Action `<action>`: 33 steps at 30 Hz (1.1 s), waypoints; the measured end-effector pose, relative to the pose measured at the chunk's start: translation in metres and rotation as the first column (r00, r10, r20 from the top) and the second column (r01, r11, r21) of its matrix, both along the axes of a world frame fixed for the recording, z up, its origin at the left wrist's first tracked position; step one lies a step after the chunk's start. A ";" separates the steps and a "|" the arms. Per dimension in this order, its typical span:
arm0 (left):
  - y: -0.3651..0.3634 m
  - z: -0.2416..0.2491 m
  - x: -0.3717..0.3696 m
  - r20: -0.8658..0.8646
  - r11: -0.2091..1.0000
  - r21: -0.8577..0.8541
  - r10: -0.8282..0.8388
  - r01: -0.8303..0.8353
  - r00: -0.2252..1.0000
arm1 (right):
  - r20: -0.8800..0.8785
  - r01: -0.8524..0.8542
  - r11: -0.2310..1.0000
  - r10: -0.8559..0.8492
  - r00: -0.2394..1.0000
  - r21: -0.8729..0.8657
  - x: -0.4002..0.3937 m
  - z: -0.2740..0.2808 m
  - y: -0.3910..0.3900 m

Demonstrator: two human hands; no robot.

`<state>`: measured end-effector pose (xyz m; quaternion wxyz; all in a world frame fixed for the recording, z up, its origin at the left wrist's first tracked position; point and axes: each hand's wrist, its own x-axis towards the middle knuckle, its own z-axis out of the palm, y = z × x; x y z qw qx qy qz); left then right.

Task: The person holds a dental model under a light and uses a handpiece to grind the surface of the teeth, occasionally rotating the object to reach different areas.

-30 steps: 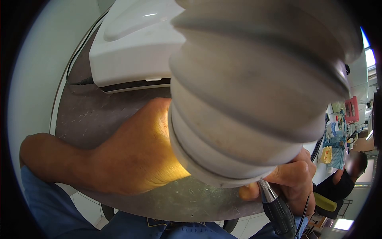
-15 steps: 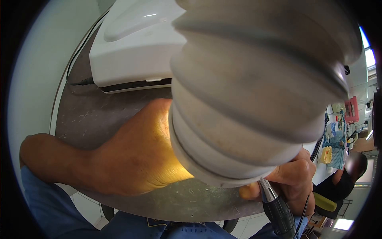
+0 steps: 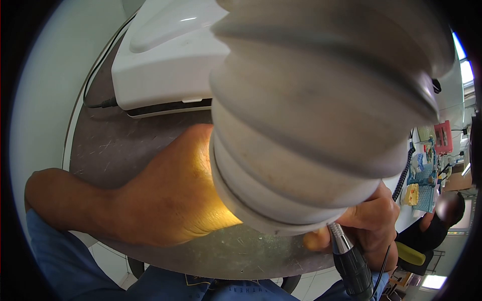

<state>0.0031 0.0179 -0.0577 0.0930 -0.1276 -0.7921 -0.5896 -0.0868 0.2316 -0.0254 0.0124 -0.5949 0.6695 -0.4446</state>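
Note:
My right hand (image 3: 375,216) is closed around a rotary handpiece (image 3: 353,268), black-bodied with a silver front end and a thin cord. The handpiece's tip points up under a large white ribbed hose (image 3: 311,125), which hides it. From the left, my left hand (image 3: 186,190) reaches beneath the same hose. Yellow light falls on its back and wrist, while its fingers are out of sight behind the hose mouth. Whatever lies between the two hands is covered too.
A white machine (image 3: 165,75) with a black cable stands at the back left of the scratched grey table (image 3: 261,253). At far right, another person (image 3: 432,226) sits near a bench with a blue basket (image 3: 426,197), a yellowish model (image 3: 411,194) and a pink container (image 3: 443,136).
The ribbed hose sits very slightly farther left in view. Both hands and the handpiece are almost where they were.

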 end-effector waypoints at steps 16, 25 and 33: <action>-0.002 -0.011 -0.003 -0.264 0.980 -0.201 -0.036 -0.018 0.964 | -0.009 0.006 1.000 -0.006 1.000 -0.004 -0.001 0.000 -0.001; -0.003 -0.005 -0.003 -0.328 0.997 -0.079 -0.021 -0.005 0.944 | -0.002 0.009 1.000 -0.009 1.000 0.008 -0.001 0.000 0.000; -0.005 -0.004 0.001 -0.241 0.956 -0.291 -0.048 -0.025 0.969 | 0.006 0.008 1.000 -0.008 1.000 0.011 -0.001 0.001 0.001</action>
